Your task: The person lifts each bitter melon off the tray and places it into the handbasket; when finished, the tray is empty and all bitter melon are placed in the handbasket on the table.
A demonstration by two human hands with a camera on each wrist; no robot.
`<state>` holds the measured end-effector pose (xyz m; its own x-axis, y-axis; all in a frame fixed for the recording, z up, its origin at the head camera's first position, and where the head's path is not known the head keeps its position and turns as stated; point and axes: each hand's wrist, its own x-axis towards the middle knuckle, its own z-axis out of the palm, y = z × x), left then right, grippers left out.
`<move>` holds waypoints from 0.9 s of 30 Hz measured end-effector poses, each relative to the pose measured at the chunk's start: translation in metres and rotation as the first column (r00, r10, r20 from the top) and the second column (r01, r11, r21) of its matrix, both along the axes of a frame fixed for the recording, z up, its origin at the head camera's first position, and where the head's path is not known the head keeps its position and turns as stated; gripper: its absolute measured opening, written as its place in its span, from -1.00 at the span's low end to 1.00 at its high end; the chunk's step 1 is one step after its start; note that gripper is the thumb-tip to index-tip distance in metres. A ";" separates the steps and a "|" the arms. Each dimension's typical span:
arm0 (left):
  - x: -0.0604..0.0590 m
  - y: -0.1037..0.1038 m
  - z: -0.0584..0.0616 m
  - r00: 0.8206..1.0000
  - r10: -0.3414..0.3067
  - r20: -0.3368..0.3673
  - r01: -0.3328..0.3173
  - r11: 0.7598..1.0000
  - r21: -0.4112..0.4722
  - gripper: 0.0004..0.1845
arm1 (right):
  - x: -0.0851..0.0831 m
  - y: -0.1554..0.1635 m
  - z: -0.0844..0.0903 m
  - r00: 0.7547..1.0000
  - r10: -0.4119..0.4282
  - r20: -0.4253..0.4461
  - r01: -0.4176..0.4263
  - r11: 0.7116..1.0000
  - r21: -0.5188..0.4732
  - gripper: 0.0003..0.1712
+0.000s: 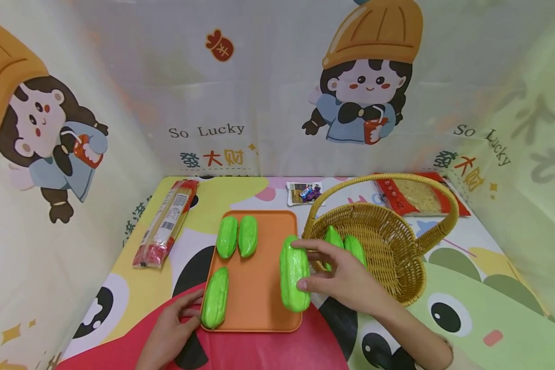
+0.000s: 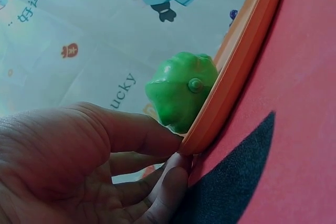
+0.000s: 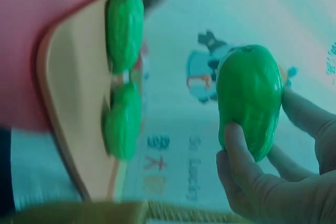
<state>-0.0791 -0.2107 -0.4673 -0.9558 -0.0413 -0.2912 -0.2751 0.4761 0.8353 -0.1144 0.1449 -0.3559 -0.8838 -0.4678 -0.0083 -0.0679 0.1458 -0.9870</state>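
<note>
Head view: an orange plastic tray, flat with rounded corners, lies on a printed cloth. On it are 4 glossy green gourds, oblong and lumpy. The right hand pinches the biggest gourd, thumb below and fingers on top, at the tray's 3 o'clock edge. 2 smaller gourds lie side by side at 11 o'clock, touching. 1 more, the near gourd, lies at 8 o'clock. The left hand rests at the tray's 7 o'clock corner, fingers loosely bent against the rim and just beside that gourd. At 2 o'clock of the tray stands a woven wicker basket with an arched handle, touching the tray; 2 green pieces lie inside, partly hidden by the right fingers. A long noodle pack in clear wrap lies at 10 o'clock, a small snack packet at 12, a flat red pack behind the basket.

Left wrist view: thumb and forefinger of the left hand clasp the tray rim; the near gourd's knobby end pokes over it.

Right wrist view: the right hand grips the smooth, shiny gourd between thumb and fingers, clear of the tray, where 2 gourds show, blurred.
</note>
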 end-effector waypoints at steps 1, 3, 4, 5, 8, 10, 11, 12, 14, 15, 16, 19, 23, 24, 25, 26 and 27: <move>0.000 0.000 0.000 1.000 0.000 0.003 0.000 1.000 -0.006 -0.47 | 0.000 0.006 0.002 1.000 0.000 -0.003 0.000 1.000 -0.002 -0.27; -0.001 -0.001 -0.001 1.000 -0.003 0.008 0.003 1.000 -0.015 -0.46 | 0.001 0.017 0.007 0.999 -0.018 -0.030 0.020 0.999 0.042 -0.28; -0.001 -0.001 -0.001 1.000 -0.002 0.010 0.002 1.000 -0.017 -0.46 | 0.001 0.024 0.008 0.999 -0.025 -0.043 0.028 0.998 0.062 -0.29; -0.001 -0.001 0.000 1.000 -0.002 0.011 0.002 1.000 -0.017 -0.46 | 0.001 0.030 0.010 0.998 -0.032 -0.054 0.036 0.996 0.076 -0.29; -0.001 0.000 0.000 1.000 -0.005 0.007 0.005 1.000 -0.016 -0.46 | 0.001 0.048 0.013 0.992 -0.063 -0.112 0.079 0.985 0.151 -0.30; -0.001 0.000 0.000 1.000 -0.006 0.006 0.006 1.000 -0.018 -0.46 | 0.001 0.060 0.013 0.987 -0.080 -0.136 0.105 0.978 0.181 -0.31; -0.001 0.000 0.000 1.000 -0.007 0.005 0.008 1.000 -0.016 -0.46 | 0.000 0.066 0.013 0.985 -0.088 -0.151 0.117 0.973 0.199 -0.31; -0.001 0.000 0.000 1.000 -0.008 0.005 0.008 1.000 -0.015 -0.46 | -0.001 0.072 0.012 0.982 -0.096 -0.164 0.131 0.968 0.214 -0.31; -0.002 -0.001 0.000 1.000 -0.007 0.005 0.007 1.000 -0.012 -0.47 | -0.004 0.084 0.009 0.976 -0.096 -0.193 0.141 0.962 0.235 -0.32; -0.002 -0.001 0.000 1.000 -0.006 0.004 0.007 1.000 -0.013 -0.47 | -0.007 0.091 0.007 0.976 -0.094 -0.197 0.140 0.961 0.237 -0.32; -0.002 -0.001 0.000 1.000 -0.006 0.004 0.006 1.000 -0.013 -0.47 | -0.010 0.097 0.005 0.975 -0.090 -0.203 0.139 0.960 0.245 -0.32; -0.003 -0.001 0.000 1.000 -0.004 0.006 0.004 1.000 -0.016 -0.46 | -0.018 0.116 -0.003 0.976 -0.074 -0.207 0.126 0.959 0.254 -0.32; -0.003 0.000 0.000 1.000 -0.007 0.009 0.007 1.000 -0.020 -0.46 | -0.024 0.136 -0.012 0.976 -0.082 -0.201 0.141 0.943 0.301 -0.31; -0.003 0.000 0.000 1.000 -0.009 0.009 0.009 1.000 -0.020 -0.46 | -0.025 0.140 -0.014 0.976 -0.086 -0.198 0.146 0.939 0.310 -0.31; -0.003 0.000 0.000 1.000 -0.007 0.009 0.007 1.000 -0.020 -0.46 | -0.026 0.143 -0.016 0.976 -0.089 -0.200 0.152 0.934 0.325 -0.30; -0.003 0.000 0.000 1.000 -0.007 0.010 0.007 1.000 -0.020 -0.46 | -0.027 0.146 -0.017 0.974 -0.093 -0.207 0.161 0.924 0.346 -0.29; -0.003 0.000 0.001 1.000 -0.006 0.008 0.006 1.000 -0.018 -0.46 | -0.028 0.148 -0.019 0.972 -0.097 -0.214 0.171 0.916 0.364 -0.29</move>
<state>-0.0819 -0.2107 -0.4668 -0.9537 -0.0407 -0.2980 -0.2786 0.4931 0.8241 -0.1426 0.2934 -0.3744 -0.9405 -0.3396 0.0111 -0.1995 0.5254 -0.8272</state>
